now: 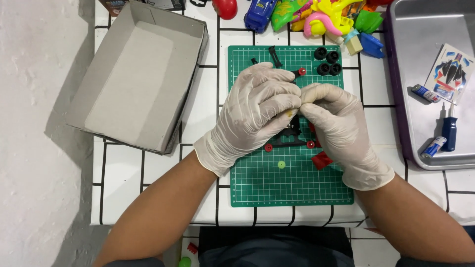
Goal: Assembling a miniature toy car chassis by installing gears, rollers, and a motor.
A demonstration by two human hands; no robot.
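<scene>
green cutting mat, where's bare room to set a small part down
The green cutting mat is bare along its near strip, below the small green disc and red plastic piece. The open grey cardboard box is empty too. The mat's far edge is crowded by four black wheels and both gloved hands.

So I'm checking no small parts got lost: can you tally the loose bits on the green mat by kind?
Black tyres: 4
Small red round pieces: 3
Small green round piece: 1
Larger red piece: 1
Loose black strut: 1
Total: 10, not counting the black part under the gloved hands.
</scene>
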